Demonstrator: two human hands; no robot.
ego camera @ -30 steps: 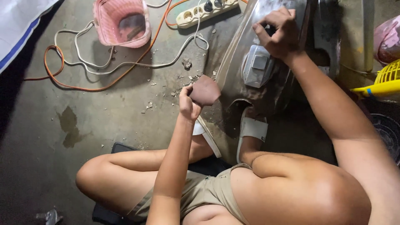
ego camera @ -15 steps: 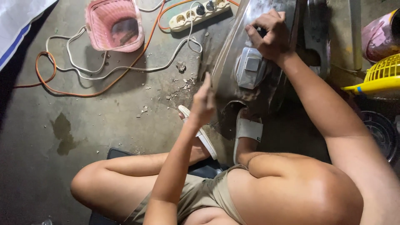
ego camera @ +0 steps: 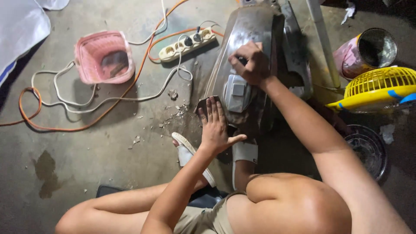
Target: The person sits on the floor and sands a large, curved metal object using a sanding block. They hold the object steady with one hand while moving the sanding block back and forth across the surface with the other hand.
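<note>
Basket (ego camera: 105, 57) sits upper left on the floor (ego camera: 86, 151), power strip (ego camera: 187, 43) just right of it; the curved panel (ego camera: 247, 39) fills upper centre; can (ego camera: 366, 52) far upper right, fan (ego camera: 381, 86) below it; cables (ego camera: 78, 104) loop under the basket.

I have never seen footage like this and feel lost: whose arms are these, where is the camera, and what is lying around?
The camera sits on a person's head, looking down at their own arms and bent legs on a concrete floor. The left hand presses a dark sheet, perhaps sandpaper, flat on a grey curved panel. The right hand steadies that panel higher up. Around lie a pink basket, a power strip, an orange cable, a yellow fan and a paint can.
</note>
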